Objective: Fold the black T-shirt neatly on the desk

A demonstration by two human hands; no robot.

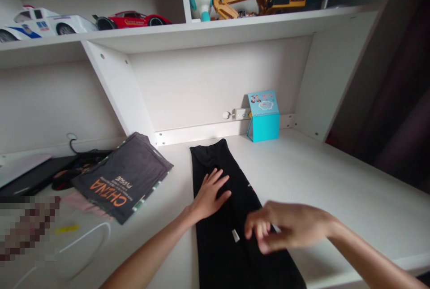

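Folded grey shirt (122, 177) parked at 9 o'clock, off the working patch, overlapping dark clutter behind. Black trousers (228, 217) laid lengthwise mid-bench (336, 181), running 12 to 6. Left hand (210, 192) flat on the cloth, grip open, fingers spread, pinning it smooth. Right hand (285, 226) at 5 o'clock over the trousers' right edge, fingertips curled together; pinching cloth or not, cannot tell. Blue box (264, 116) at 1 o'clock against the back wall, well apart.
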